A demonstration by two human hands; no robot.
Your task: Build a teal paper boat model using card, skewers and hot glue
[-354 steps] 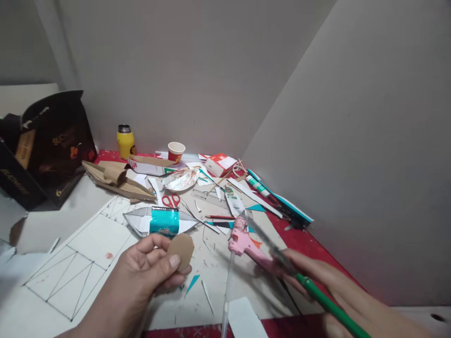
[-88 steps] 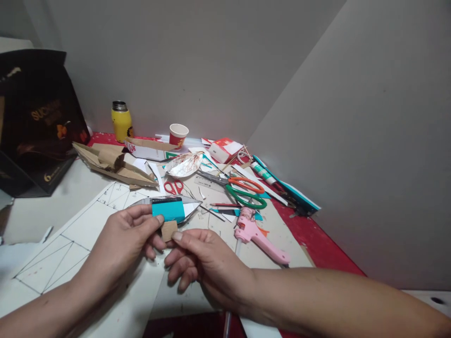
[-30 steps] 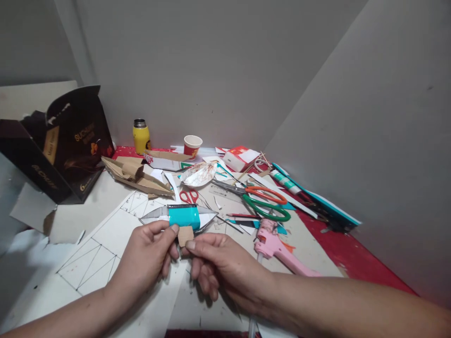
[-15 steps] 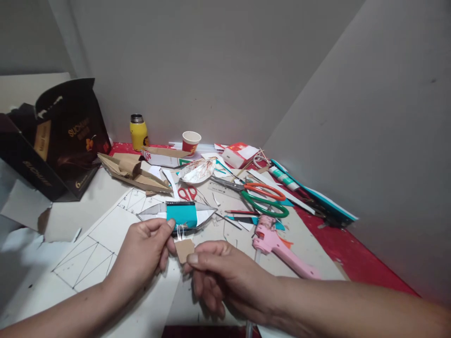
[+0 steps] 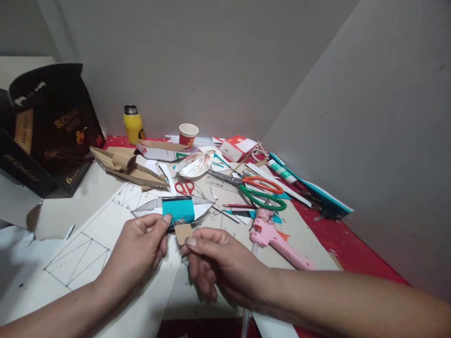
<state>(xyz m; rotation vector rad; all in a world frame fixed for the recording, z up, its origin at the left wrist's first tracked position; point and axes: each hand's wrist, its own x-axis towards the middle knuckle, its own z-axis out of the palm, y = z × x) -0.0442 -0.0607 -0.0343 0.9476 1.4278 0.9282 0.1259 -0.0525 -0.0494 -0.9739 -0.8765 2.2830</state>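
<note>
A small paper boat (image 5: 178, 209) with pointed grey-and-white ends and a teal band round its middle is in front of me. My left hand (image 5: 145, 241) pinches the near edge of that band between thumb and fingers. In my right hand (image 5: 220, 256), thumb and forefinger grip a small square of brown cardboard (image 5: 183, 232) by its lower right corner. The square's far edge meets the boat's near side, where something shiny shows. Whether the two are stuck together I cannot tell.
A pink glue gun (image 5: 282, 246) lies right of my hands, beyond it large scissors (image 5: 260, 188) with orange and green handles. Small red scissors (image 5: 184, 188), a cardboard boat (image 5: 132, 171), a paper cup (image 5: 189, 136), a yellow bottle (image 5: 133, 126) and a black box (image 5: 59, 131) stand farther back.
The cardboard square has come up against the boat's near side; the clear strands that stretched between them no longer show. The whole view has shifted slightly.
</note>
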